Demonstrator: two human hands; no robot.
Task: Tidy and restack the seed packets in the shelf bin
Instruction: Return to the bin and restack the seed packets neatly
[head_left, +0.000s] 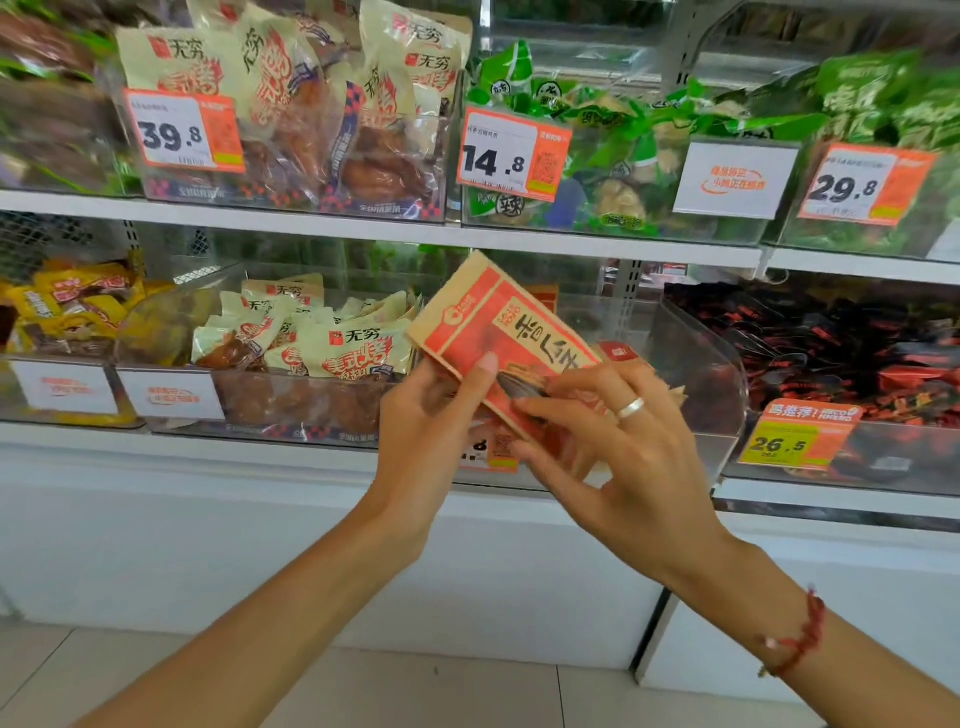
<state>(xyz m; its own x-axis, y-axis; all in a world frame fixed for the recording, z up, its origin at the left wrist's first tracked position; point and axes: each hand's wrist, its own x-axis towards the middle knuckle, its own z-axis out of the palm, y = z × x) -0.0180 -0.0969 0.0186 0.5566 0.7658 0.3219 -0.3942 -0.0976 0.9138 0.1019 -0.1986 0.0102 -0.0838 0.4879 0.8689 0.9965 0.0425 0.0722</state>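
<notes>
We are holding a red and tan seed packet (498, 332) tilted before the clear shelf bin (696, 364): our left hand (431, 415) is pinching its near left edge, our right hand (623, 457) is gripping its lower end. Farther back, cream snack bags (332, 338) are lying left.

Shelves: I see two white tiers (363, 228) of clear bins (691, 364) — price tags (511, 156) clipped on.
Floor: pale tiles (467, 691).

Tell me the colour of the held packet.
Red-orange on tan kraft paper, packet, clearest in the head view.
</notes>
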